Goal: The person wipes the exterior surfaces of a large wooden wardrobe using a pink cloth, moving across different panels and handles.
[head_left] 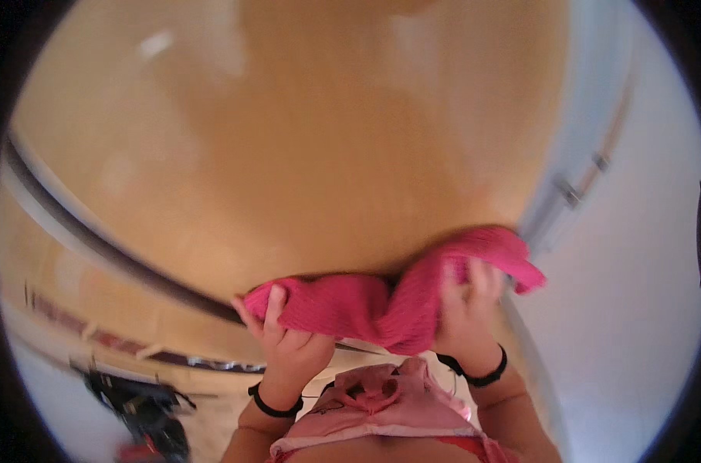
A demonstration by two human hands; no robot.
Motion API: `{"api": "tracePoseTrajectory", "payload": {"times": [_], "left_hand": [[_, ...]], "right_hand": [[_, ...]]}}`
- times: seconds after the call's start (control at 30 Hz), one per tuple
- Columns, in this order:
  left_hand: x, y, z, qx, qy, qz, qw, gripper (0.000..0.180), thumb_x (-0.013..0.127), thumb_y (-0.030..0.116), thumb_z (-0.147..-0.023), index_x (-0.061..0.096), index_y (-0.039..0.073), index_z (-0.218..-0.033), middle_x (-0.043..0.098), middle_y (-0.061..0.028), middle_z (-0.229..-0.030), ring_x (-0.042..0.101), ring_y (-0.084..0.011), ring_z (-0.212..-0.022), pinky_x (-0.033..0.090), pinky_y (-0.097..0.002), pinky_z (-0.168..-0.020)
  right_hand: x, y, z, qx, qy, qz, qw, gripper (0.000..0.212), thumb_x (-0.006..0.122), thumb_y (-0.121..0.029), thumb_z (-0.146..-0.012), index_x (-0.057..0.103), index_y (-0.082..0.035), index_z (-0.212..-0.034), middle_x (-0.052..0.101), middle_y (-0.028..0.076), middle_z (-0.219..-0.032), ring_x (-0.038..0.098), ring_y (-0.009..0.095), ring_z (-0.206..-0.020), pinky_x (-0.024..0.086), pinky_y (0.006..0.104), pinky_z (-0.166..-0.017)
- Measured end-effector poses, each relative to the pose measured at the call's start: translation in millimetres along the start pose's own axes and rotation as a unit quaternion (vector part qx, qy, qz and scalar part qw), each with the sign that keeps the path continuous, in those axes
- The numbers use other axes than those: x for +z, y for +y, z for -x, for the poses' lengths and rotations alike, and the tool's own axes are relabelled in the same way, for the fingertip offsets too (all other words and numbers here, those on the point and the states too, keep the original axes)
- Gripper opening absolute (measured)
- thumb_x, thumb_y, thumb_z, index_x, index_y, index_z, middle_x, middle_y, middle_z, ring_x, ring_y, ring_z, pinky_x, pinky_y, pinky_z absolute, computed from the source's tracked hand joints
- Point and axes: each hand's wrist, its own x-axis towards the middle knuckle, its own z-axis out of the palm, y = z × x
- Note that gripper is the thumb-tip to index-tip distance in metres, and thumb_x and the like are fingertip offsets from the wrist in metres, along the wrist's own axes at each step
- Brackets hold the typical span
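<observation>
A bright pink cloth [347,305], ribbed and bunched into folds, lies along the near edge of a glossy light-brown wooden surface [327,170]. My left hand [292,339] grips its left end, with the thumb and fingers around the fabric. Over the raised right part of the cloth, my right hand [470,316] has its bent fingers pressed into the folds, slightly blurred. A free end of the cloth sticks out to the right beyond these fingers. Each wrist wears a black band.
A dark edge strip [134,258] bounds the wooden surface on the left. To the right runs a pale frame with a metal fitting [568,191], beside a white wall [628,309]. Dark items [138,401] lie at the lower left, too blurred to name.
</observation>
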Motion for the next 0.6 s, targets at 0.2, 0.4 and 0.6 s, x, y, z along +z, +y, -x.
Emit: {"api": "tracePoseTrajectory", "payload": {"times": [0.2,0.4,0.6], "left_hand": [[25,-6,41,0.052,-0.017,0.088,0.995,0.027,0.058,0.025,-0.073,0.064,0.023,-0.099,0.057,0.0045,-0.111,0.039,-0.0273,-0.128,0.025,-0.0607,-0.103],[48,-17,59,0.124,0.071,0.123,0.982,0.032,0.053,0.021,-0.073,0.062,0.012,-0.102,0.056,-0.0009,-0.115,0.036,-0.0287,-0.131,0.028,-0.0477,-0.108],[-30,-54,61,-0.005,0.118,0.141,0.983,0.03,0.056,0.018,-0.07,0.062,0.009,-0.098,0.055,-0.0038,-0.117,0.041,-0.0261,-0.128,0.034,-0.0384,-0.106]], "right_hand": [[58,-9,32,0.021,0.133,0.088,0.987,0.066,0.071,-0.04,-0.075,0.048,-0.003,-0.124,0.038,0.028,-0.133,0.038,0.045,-0.121,0.028,0.0581,-0.1],[108,-1,47,-0.094,0.188,0.078,0.974,0.062,0.071,-0.041,-0.076,0.051,-0.004,-0.122,0.047,0.023,-0.128,0.047,0.043,-0.114,0.036,0.0539,-0.095],[93,-76,-12,-0.114,0.104,0.102,0.983,0.056,0.069,-0.039,-0.079,0.052,-0.006,-0.121,0.05,0.021,-0.127,0.047,0.041,-0.115,0.035,0.0542,-0.096]]}}
